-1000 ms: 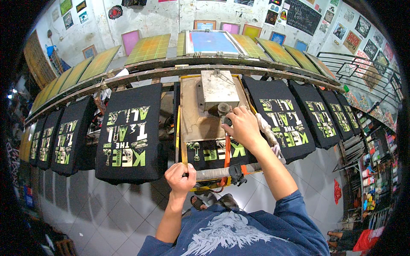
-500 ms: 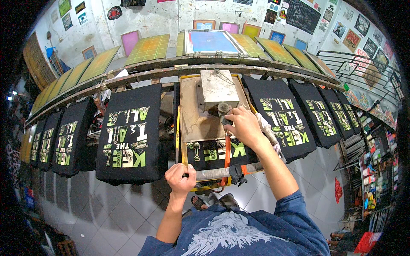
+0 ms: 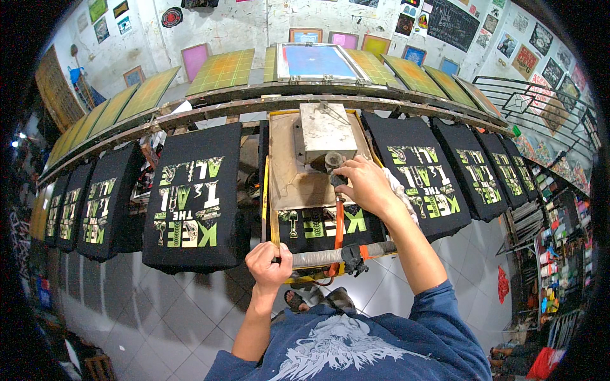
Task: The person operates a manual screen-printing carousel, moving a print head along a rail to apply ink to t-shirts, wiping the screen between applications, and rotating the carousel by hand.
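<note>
A flat, stained tan panel (image 3: 286, 178) with a worn metal box (image 3: 327, 130) on top lies in a yellow frame over a black printed T-shirt (image 3: 314, 227). My left hand (image 3: 269, 263) is closed round the frame's near left corner, beside the grey wrapped bar (image 3: 314, 258) along the front. My right hand (image 3: 365, 184) reaches over the panel, thumb and fingers closed on the dark hose fitting (image 3: 338, 180) below a round cap (image 3: 333, 160). From the fitting an orange hose (image 3: 339, 222) runs down past the bar. My fingers partly hide the fitting.
Black printed T-shirts lie on boards to the left (image 3: 190, 190) and right (image 3: 422, 171). Behind runs a long rail (image 3: 210, 109), then tilted yellow-green boards (image 3: 219, 73) and a blue screen frame (image 3: 318, 61). Shelves of containers (image 3: 556, 267) stand at the right.
Almost nothing differs. Both hands keep their grips on the frame corner and the fitting; the view has shifted very slightly.
</note>
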A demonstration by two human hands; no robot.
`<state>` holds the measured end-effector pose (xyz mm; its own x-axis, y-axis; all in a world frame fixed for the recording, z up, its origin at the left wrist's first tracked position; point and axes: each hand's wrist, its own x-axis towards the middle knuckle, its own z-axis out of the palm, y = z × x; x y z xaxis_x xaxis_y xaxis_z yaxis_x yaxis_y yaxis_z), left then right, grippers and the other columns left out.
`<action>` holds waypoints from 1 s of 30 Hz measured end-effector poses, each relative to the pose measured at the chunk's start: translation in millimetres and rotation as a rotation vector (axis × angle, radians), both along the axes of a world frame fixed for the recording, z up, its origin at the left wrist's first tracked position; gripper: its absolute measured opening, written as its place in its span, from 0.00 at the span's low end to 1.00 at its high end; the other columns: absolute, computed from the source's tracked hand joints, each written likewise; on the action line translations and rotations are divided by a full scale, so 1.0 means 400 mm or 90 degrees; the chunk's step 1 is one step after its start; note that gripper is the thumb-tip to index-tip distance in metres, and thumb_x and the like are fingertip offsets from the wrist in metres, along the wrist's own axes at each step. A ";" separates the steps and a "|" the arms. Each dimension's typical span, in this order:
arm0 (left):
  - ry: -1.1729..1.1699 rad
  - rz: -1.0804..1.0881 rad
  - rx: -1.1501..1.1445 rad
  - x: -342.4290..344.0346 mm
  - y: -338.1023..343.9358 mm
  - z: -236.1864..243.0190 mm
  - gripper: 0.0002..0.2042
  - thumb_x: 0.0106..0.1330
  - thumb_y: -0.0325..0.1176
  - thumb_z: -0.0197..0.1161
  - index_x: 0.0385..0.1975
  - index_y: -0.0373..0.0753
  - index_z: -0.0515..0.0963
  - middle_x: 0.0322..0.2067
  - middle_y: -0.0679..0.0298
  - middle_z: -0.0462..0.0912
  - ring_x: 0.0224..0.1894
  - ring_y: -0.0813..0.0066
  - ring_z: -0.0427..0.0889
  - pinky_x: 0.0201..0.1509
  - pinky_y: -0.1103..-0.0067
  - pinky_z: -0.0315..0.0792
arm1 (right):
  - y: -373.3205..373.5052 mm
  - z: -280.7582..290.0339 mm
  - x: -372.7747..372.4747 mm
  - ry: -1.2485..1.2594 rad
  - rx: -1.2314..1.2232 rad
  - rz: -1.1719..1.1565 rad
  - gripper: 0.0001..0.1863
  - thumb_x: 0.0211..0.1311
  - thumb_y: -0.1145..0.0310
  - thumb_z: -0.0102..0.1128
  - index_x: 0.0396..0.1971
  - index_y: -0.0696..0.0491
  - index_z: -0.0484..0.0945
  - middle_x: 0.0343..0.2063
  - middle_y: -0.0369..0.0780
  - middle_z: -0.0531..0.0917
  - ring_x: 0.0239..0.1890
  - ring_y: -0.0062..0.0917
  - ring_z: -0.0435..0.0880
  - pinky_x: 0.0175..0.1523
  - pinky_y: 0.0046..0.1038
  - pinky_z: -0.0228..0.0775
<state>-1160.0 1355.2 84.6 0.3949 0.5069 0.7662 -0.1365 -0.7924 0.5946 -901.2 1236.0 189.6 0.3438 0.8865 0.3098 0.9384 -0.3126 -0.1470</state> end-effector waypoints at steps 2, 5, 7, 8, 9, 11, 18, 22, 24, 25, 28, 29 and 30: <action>0.002 -0.008 -0.004 0.005 -0.002 0.001 0.16 0.55 0.20 0.65 0.14 0.39 0.63 0.13 0.59 0.66 0.14 0.59 0.68 0.21 0.69 0.62 | -0.012 -0.007 0.004 -0.013 0.035 0.000 0.22 0.53 0.61 0.77 0.47 0.53 0.87 0.42 0.41 0.87 0.53 0.38 0.81 0.60 0.38 0.74; 0.006 0.003 -0.002 0.000 0.002 -0.007 0.16 0.55 0.20 0.65 0.14 0.39 0.63 0.13 0.59 0.66 0.14 0.59 0.68 0.21 0.69 0.62 | -0.033 0.019 -0.024 -0.011 0.141 -0.023 0.20 0.55 0.58 0.77 0.45 0.52 0.87 0.40 0.40 0.84 0.52 0.37 0.81 0.59 0.39 0.74; 0.008 0.009 -0.002 -0.003 0.002 -0.001 0.16 0.55 0.20 0.65 0.14 0.39 0.64 0.13 0.59 0.66 0.14 0.59 0.68 0.21 0.69 0.62 | -0.070 0.041 -0.049 0.012 0.191 -0.067 0.18 0.56 0.59 0.77 0.42 0.53 0.86 0.38 0.41 0.83 0.48 0.38 0.82 0.54 0.38 0.76; 0.009 0.007 -0.003 -0.003 -0.001 0.002 0.16 0.56 0.20 0.65 0.14 0.39 0.64 0.13 0.59 0.66 0.14 0.59 0.68 0.21 0.69 0.62 | -0.098 0.041 -0.056 0.023 0.214 -0.093 0.17 0.56 0.59 0.77 0.41 0.53 0.86 0.36 0.41 0.83 0.46 0.38 0.82 0.52 0.38 0.77; 0.009 0.006 -0.004 -0.003 -0.002 0.000 0.16 0.56 0.20 0.65 0.14 0.39 0.64 0.13 0.59 0.66 0.14 0.59 0.68 0.21 0.69 0.62 | -0.130 0.021 -0.052 0.030 0.249 -0.107 0.14 0.56 0.61 0.77 0.36 0.54 0.85 0.33 0.42 0.82 0.39 0.40 0.83 0.44 0.37 0.77; 0.008 0.002 -0.006 -0.003 -0.002 -0.004 0.16 0.57 0.20 0.65 0.14 0.39 0.65 0.13 0.59 0.66 0.14 0.59 0.68 0.22 0.68 0.62 | -0.200 -0.009 -0.069 0.037 0.273 -0.182 0.12 0.59 0.62 0.76 0.30 0.55 0.84 0.28 0.42 0.83 0.33 0.39 0.83 0.38 0.37 0.75; 0.032 0.009 -0.007 -0.007 -0.007 0.002 0.15 0.60 0.20 0.64 0.15 0.38 0.66 0.14 0.59 0.68 0.16 0.59 0.69 0.23 0.69 0.62 | -0.314 -0.123 -0.126 0.115 0.415 -0.393 0.16 0.64 0.68 0.72 0.20 0.61 0.80 0.16 0.42 0.77 0.19 0.28 0.74 0.28 0.32 0.65; 0.029 0.008 -0.012 -0.006 -0.010 -0.006 0.15 0.61 0.20 0.63 0.15 0.39 0.66 0.15 0.59 0.71 0.17 0.59 0.71 0.23 0.69 0.63 | -0.301 -0.122 -0.119 0.098 0.391 -0.380 0.14 0.63 0.66 0.71 0.22 0.59 0.83 0.18 0.43 0.79 0.20 0.32 0.78 0.28 0.32 0.66; 0.037 0.005 -0.010 -0.009 -0.012 -0.007 0.15 0.63 0.20 0.62 0.16 0.38 0.65 0.15 0.59 0.72 0.17 0.59 0.71 0.24 0.69 0.63 | -0.306 -0.124 -0.116 0.105 0.390 -0.394 0.14 0.63 0.65 0.71 0.22 0.58 0.84 0.19 0.43 0.81 0.20 0.33 0.79 0.28 0.33 0.67; 0.045 0.013 -0.007 -0.016 -0.011 -0.014 0.15 0.63 0.20 0.62 0.17 0.38 0.65 0.15 0.59 0.72 0.17 0.60 0.71 0.24 0.69 0.63 | -0.308 -0.122 -0.119 0.106 0.373 -0.405 0.14 0.62 0.63 0.72 0.22 0.57 0.84 0.21 0.43 0.83 0.24 0.37 0.82 0.31 0.35 0.71; 0.038 0.026 -0.012 -0.006 -0.016 -0.019 0.16 0.66 0.20 0.60 0.17 0.38 0.63 0.15 0.59 0.71 0.17 0.60 0.70 0.24 0.68 0.63 | -0.315 -0.111 -0.124 0.111 0.338 -0.419 0.15 0.63 0.60 0.72 0.22 0.54 0.84 0.23 0.43 0.85 0.27 0.39 0.85 0.33 0.37 0.76; 0.044 0.030 -0.016 -0.006 -0.019 -0.021 0.16 0.66 0.21 0.60 0.17 0.38 0.63 0.15 0.59 0.71 0.17 0.60 0.70 0.24 0.68 0.63 | -0.318 -0.111 -0.124 0.118 0.330 -0.426 0.15 0.63 0.59 0.72 0.22 0.54 0.85 0.23 0.43 0.85 0.27 0.39 0.85 0.33 0.38 0.76; 0.048 0.039 -0.021 -0.009 -0.020 -0.022 0.17 0.66 0.21 0.60 0.17 0.38 0.62 0.15 0.59 0.71 0.17 0.60 0.70 0.24 0.68 0.63 | -0.321 -0.110 -0.121 0.124 0.321 -0.427 0.16 0.64 0.59 0.71 0.22 0.54 0.85 0.23 0.43 0.86 0.26 0.39 0.86 0.33 0.38 0.76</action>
